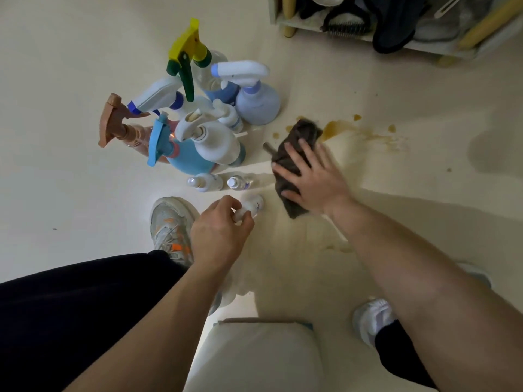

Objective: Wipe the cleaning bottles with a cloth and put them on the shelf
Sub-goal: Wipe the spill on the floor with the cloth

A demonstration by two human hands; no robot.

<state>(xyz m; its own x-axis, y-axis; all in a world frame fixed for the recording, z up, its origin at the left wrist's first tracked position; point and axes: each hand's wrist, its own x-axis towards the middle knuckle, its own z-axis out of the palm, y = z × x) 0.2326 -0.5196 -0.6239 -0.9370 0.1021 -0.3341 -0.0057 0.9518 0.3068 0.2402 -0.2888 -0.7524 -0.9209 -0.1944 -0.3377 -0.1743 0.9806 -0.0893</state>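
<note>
Several spray bottles [198, 131] stand in a cluster on the pale floor, with yellow, white, brown and blue trigger heads. Two small white bottles [205, 183] stand in front of them. My left hand [223, 230] grips the top of another small white bottle [253, 206] standing on the floor. My right hand [308, 176] lies flat, fingers spread, pressing a dark grey cloth [297, 142] onto the floor beside a brown spill [339, 128].
A low shelf unit [424, 46] at the top right holds brushes, dark fabric and yellow poles. Brown splashes [390, 137] trail right of the cloth. My shoes [169, 227] stand on the floor near the bottles; a pale cushioned object [254, 355] lies between my legs.
</note>
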